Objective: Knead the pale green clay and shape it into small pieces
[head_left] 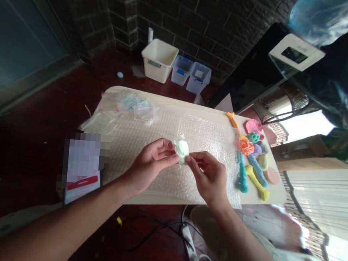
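A small pale green lump in a see-through plastic packet (182,148) is held up between my two hands, over the table's middle. My left hand (155,159) pinches its left edge between thumb and fingers. On its lower right, the thumb and fingertips of my right hand (208,174) are closed. Beneath both hands lies a sheet of bubble wrap (164,182). Toward the table's right end sit soft coloured pieces that look like modelling clay: an orange coiled lump (246,146), a teal strand (242,176), a yellow bone-like piece (257,183) and a pink piece (254,128).
Crumpled plastic bags (138,105) lie on the table's (167,100) far left. Behind it on the floor stand a white basket (159,61) and two see-through bins (199,78). A power strip (191,248) and black cables run along the floor in front.
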The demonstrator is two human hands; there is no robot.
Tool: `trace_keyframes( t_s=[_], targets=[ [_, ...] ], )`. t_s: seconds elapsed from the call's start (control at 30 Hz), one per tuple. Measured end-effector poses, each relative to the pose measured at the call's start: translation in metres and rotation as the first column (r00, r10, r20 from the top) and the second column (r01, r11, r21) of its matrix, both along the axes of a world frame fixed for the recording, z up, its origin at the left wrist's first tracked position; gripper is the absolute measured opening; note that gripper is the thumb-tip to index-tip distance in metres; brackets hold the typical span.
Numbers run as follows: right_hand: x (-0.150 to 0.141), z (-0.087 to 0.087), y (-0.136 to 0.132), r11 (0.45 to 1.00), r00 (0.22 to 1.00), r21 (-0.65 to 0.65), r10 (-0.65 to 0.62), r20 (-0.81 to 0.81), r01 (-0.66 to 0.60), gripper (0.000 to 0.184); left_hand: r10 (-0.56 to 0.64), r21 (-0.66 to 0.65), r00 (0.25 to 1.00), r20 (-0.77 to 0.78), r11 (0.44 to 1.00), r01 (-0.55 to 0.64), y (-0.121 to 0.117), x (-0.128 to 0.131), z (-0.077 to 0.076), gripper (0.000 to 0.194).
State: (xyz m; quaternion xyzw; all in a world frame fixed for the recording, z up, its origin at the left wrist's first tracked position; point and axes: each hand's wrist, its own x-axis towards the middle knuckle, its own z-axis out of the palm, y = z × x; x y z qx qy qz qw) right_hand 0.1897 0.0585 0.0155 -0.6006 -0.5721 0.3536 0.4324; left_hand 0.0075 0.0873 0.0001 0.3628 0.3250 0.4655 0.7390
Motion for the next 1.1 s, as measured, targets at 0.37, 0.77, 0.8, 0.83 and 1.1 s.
trace_keyframes(
  t_s=[0.37,0.77,0.8,0.83,1.1],
  targets=[
    [0.004,-0.003,0.0,0.979,0.94,-0.17,0.047,-0.337,-0.11,0.028,-0.112,0.029,0.993,-0.046,0.993,0.113,0.006,0.002,-0.013,0.025],
    [0.019,-0.019,-0.012,0.947,0.952,-0.114,0.29,-0.098,-0.3,0.021,-0.169,-0.157,0.986,0.006,0.973,0.168,-0.007,0.01,-0.012,0.024],
    [0.02,-0.019,-0.012,0.945,0.949,-0.105,0.3,-0.091,-0.309,0.021,-0.167,-0.177,0.986,0.027,0.97,0.169,-0.007,0.013,-0.013,0.023],
    [0.021,-0.019,-0.013,0.943,0.947,-0.101,0.307,-0.093,-0.316,0.022,-0.165,-0.193,0.985,0.049,0.966,0.172,-0.007,0.015,-0.013,0.022],
    [0.025,-0.018,-0.011,0.945,0.929,-0.164,0.228,-0.292,-0.283,0.034,-0.108,-0.253,0.992,0.06,0.96,0.12,-0.005,0.021,-0.016,0.021]
  ],
)
